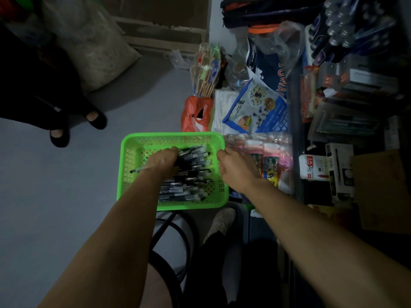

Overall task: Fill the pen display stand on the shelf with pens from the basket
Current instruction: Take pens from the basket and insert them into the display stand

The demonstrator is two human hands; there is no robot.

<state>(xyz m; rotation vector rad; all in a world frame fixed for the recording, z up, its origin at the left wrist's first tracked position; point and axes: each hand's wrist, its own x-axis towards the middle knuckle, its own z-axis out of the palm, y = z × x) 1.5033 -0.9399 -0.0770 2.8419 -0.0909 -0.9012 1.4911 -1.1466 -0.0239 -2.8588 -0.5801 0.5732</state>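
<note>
Where the grey floor (55,196) meets the dark shelving (295,130), a bright green rectangular plastic basket with lattice-cut walls (129,156) sits raised, seemingly on a dark round-framed stool (169,227). Inside lies a loose heap of slim pens with clear barrels and black caps (191,174), mostly lying crosswise, piled toward the basket's right half. Plastic glossy, rim rounded, corners soft.

Left hand (163,162) down in the basket, fingers curled into the heap and gripping a bunch of pens; one pen's dark tip (133,171) sticks out left of the wrist. Right hand (236,165) at the basket's right rim, fingers bent; whether it holds the rim or merely rests there cannot be told.

Right of the basket: crinkled clear-wrapped pink packets (266,147), a blue-and-white printed pouch (255,107), an orange plastic bag (195,114). Shelf holds boxed stationery, dim. A second person's black open-toe shoes (77,125) stand on the floor, upper left.
</note>
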